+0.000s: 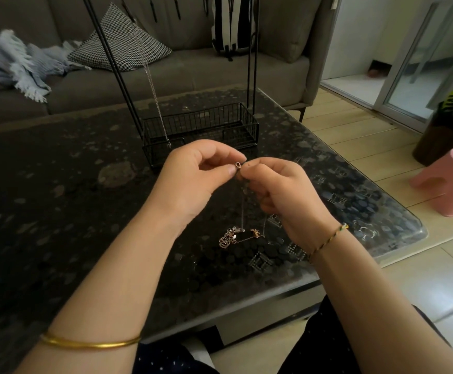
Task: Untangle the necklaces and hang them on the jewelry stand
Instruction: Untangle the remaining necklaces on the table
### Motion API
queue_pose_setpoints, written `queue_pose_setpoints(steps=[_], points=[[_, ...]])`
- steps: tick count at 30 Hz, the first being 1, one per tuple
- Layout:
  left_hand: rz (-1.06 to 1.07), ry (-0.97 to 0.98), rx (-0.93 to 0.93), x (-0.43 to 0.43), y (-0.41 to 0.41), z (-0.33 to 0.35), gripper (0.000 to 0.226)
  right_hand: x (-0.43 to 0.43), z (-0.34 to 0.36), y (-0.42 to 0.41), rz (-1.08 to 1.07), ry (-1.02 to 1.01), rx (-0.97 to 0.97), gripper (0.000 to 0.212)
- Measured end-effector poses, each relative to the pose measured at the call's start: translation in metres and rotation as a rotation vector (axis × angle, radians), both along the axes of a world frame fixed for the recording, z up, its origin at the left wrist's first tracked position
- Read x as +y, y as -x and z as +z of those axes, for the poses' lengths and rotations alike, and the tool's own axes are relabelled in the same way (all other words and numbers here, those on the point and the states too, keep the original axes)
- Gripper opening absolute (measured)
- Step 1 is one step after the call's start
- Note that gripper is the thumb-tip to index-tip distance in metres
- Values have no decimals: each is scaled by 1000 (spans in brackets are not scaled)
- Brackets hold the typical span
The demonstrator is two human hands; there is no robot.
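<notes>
My left hand (193, 179) and my right hand (282, 195) meet above the dark table, both pinching the small round clasp (238, 165) of a thin necklace. Its chain (243, 211) hangs down from my fingers to a tangled heap of gold and silver necklaces (233, 237) lying on the table. Behind my hands stands the black wire jewelry stand (201, 128) with a basket base and tall rods. One silver necklace (152, 87) hangs from the stand's top, which is out of view, down into the basket.
The speckled glass-topped table (71, 198) ends at a corner on the right. A grey sofa (179, 68) with a checked cushion, a blue blanket and a striped bag sits behind. A pink stool (446, 182) stands on the tiled floor to the right.
</notes>
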State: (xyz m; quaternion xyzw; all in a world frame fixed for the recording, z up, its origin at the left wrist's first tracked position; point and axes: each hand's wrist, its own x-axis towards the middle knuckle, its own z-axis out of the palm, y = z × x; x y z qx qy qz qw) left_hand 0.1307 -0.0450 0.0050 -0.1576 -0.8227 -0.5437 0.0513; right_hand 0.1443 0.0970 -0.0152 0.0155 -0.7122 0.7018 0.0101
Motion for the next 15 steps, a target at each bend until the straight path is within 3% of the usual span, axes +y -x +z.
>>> queue_pose_setpoints(steps=[11, 15], points=[[4, 77, 42, -1, 0, 1, 20, -1, -2, 3, 1, -23, -2, 31], [83, 95, 11, 0, 0, 0, 11, 1, -1, 0, -17, -34, 27, 21]])
